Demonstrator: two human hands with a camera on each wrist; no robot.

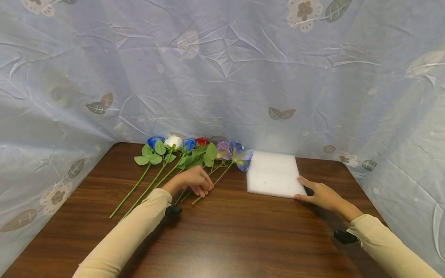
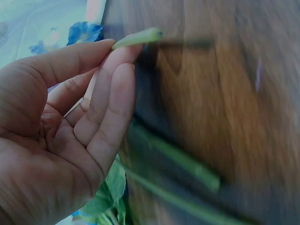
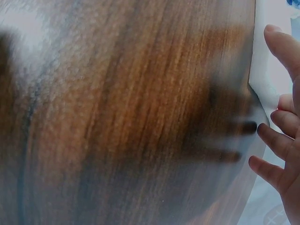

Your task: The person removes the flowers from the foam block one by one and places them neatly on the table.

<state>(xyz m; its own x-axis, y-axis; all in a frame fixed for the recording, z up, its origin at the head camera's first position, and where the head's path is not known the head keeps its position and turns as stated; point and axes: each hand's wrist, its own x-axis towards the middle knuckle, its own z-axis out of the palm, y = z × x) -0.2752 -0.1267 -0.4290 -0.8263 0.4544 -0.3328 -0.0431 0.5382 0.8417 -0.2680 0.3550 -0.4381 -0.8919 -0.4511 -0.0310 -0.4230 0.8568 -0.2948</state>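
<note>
Near the middle of the table, my left hand (image 1: pixel 197 181) pinches the lower stem (image 1: pixel 222 175) of a blue-violet flower (image 1: pixel 242 156) between thumb and fingertips. The green stem's cut end (image 2: pixel 152 35) sticks out past the fingertips in the left wrist view. To the right lies a square white foam block (image 1: pixel 274 173). My right hand (image 1: pixel 322 194) touches its front right corner, thumb and fingers spread apart. In the right wrist view, the thumb of the right hand (image 3: pixel 286 112) lies over the white foam and the other fingertips reach beside its corner.
Left of the held flower lie a purple flower (image 1: pixel 224 150), a red flower (image 1: pixel 202 142), a white rose (image 1: pixel 174 143) and blue roses (image 1: pixel 155 142), heads toward the back. They lie on a brown wooden table (image 1: pixel 222 235). A patterned pale curtain (image 1: pixel 222 77) hangs behind.
</note>
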